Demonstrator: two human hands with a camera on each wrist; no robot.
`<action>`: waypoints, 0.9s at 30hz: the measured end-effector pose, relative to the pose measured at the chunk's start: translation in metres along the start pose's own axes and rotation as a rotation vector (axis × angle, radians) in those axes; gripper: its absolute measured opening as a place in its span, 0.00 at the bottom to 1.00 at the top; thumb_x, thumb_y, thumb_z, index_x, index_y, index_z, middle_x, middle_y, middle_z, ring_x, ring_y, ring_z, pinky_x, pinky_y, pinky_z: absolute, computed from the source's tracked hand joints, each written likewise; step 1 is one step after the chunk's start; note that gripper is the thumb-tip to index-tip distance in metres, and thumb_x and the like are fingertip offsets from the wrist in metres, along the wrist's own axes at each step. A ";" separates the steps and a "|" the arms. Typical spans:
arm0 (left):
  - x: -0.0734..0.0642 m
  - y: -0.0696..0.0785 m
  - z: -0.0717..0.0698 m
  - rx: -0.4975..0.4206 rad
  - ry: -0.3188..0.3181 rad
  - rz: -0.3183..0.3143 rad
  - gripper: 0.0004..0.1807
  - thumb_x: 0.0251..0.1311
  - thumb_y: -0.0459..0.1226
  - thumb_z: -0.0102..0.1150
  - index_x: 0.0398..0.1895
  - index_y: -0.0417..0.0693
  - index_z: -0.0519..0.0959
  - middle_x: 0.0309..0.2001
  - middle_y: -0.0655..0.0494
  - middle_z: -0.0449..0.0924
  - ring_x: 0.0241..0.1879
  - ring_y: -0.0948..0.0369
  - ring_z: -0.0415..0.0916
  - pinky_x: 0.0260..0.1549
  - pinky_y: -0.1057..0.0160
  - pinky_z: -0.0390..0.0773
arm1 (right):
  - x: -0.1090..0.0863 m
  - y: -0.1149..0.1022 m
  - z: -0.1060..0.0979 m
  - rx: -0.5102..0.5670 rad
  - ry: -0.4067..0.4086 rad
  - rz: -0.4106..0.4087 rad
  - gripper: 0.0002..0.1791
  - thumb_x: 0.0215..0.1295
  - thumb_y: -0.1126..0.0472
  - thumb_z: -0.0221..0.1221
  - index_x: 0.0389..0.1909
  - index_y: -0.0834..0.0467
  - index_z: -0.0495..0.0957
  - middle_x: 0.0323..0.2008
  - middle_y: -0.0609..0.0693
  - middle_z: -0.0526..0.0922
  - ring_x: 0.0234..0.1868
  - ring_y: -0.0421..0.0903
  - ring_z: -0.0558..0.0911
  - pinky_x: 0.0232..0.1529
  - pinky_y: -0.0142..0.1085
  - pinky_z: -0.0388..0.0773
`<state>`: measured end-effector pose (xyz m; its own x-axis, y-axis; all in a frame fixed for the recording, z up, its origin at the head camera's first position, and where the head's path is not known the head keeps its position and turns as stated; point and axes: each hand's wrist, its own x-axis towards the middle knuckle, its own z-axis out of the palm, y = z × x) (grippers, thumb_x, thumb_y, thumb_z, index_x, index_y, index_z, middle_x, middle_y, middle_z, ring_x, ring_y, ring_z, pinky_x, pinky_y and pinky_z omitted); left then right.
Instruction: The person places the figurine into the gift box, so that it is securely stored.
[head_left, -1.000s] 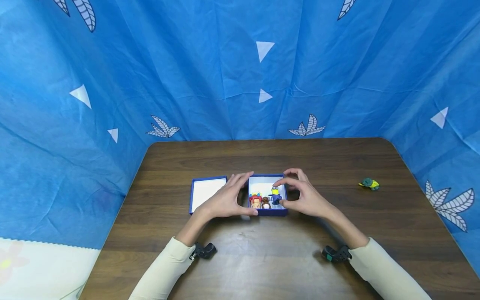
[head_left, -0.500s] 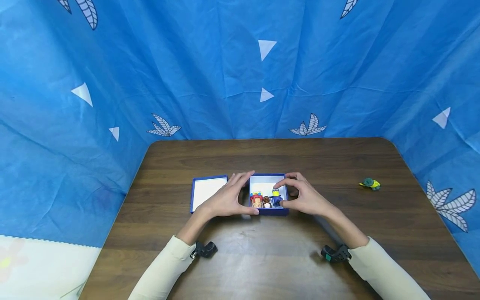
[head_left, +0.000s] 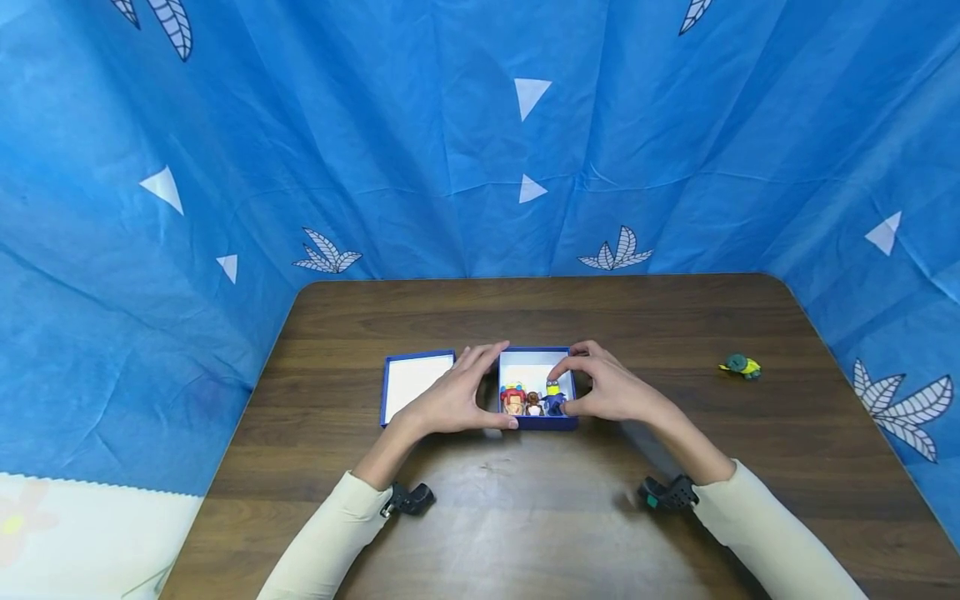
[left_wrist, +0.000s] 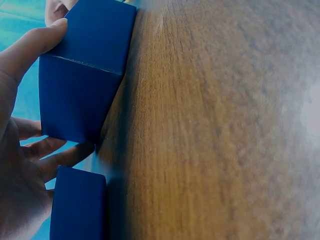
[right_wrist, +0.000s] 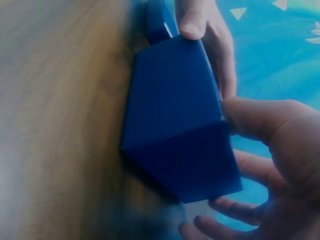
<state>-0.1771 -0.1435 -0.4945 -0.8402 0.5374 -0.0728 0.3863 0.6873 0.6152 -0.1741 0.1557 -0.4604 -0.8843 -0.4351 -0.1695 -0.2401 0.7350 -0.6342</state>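
A blue box [head_left: 538, 423] with a white inside sits on the table at mid-view. My left hand [head_left: 448, 405] grips its left side, thumb at the near wall and fingers toward the far corner; the left wrist view shows this thumb on the blue wall [left_wrist: 95, 35]. Inside stand a red-and-tan toy figure [head_left: 513, 401], a small brown-and-white one [head_left: 533, 405] and a yellow-headed toy figure in blue [head_left: 554, 401]. My right hand [head_left: 611, 392] reaches over the right wall and pinches the yellow-headed figure between thumb and index finger. In the right wrist view the box walls hide the figures.
A blue-rimmed lid [head_left: 412, 385], white inside up, lies left of the box, partly behind the left hand. Far to the right a small green-and-yellow turtle toy [head_left: 741, 366] lies on the wooden table [head_left: 510, 517]. Blue cloth [head_left: 450, 167] hangs around the table.
The yellow-headed figure has gone slightly lower in the box with the right hand on it. The right wrist has shifted a little to the left. The left hand keeps its place.
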 end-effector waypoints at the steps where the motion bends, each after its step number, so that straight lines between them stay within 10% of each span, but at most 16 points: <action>1: 0.000 0.000 0.000 -0.001 0.000 0.002 0.67 0.51 0.70 0.75 0.89 0.72 0.45 0.85 0.55 0.57 0.88 0.40 0.44 0.79 0.28 0.59 | 0.001 -0.001 -0.001 -0.018 -0.004 0.005 0.21 0.58 0.54 0.75 0.54 0.46 0.88 0.76 0.68 0.66 0.74 0.73 0.67 0.65 0.75 0.73; 27: 0.001 0.001 0.000 0.007 -0.005 -0.011 0.68 0.50 0.72 0.75 0.89 0.72 0.46 0.84 0.56 0.57 0.88 0.40 0.45 0.78 0.27 0.62 | 0.011 -0.013 -0.003 -0.142 -0.072 0.061 0.14 0.56 0.52 0.79 0.43 0.46 0.91 0.79 0.67 0.65 0.73 0.71 0.72 0.67 0.75 0.73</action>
<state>-0.1775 -0.1428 -0.4937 -0.8426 0.5320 -0.0832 0.3798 0.6967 0.6086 -0.1821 0.1433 -0.4516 -0.8692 -0.4197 -0.2617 -0.2453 0.8253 -0.5087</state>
